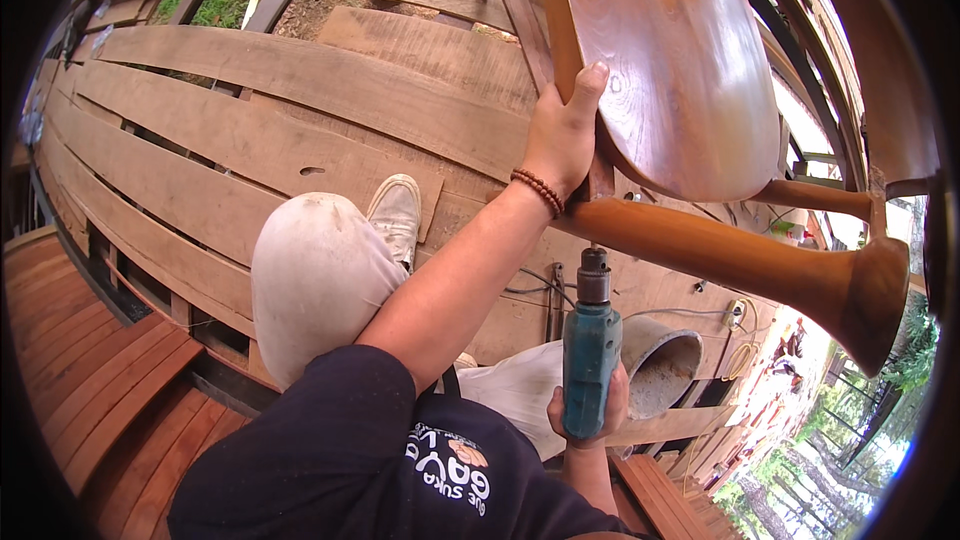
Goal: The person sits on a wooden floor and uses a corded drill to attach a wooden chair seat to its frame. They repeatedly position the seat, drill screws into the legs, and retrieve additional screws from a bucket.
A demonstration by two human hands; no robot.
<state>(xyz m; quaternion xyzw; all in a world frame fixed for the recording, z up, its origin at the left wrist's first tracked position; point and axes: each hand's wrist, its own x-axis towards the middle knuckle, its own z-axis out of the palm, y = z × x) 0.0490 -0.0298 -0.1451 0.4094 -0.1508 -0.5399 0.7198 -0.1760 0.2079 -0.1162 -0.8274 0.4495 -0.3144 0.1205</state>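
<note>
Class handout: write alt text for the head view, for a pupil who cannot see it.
A person's right hand holds a teal power drill pointing toward a glossy brown wooden chair, which the left hand grips by its edge. Below are flat brown wooden planks and a tilted round grey bucket.

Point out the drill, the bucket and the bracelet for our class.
Drill point(592, 358): head view, middle of its blue-green body.
Bucket point(639, 342): head view, its grey outer wall.
Bracelet point(542, 186): head view, middle of its beads.
</note>
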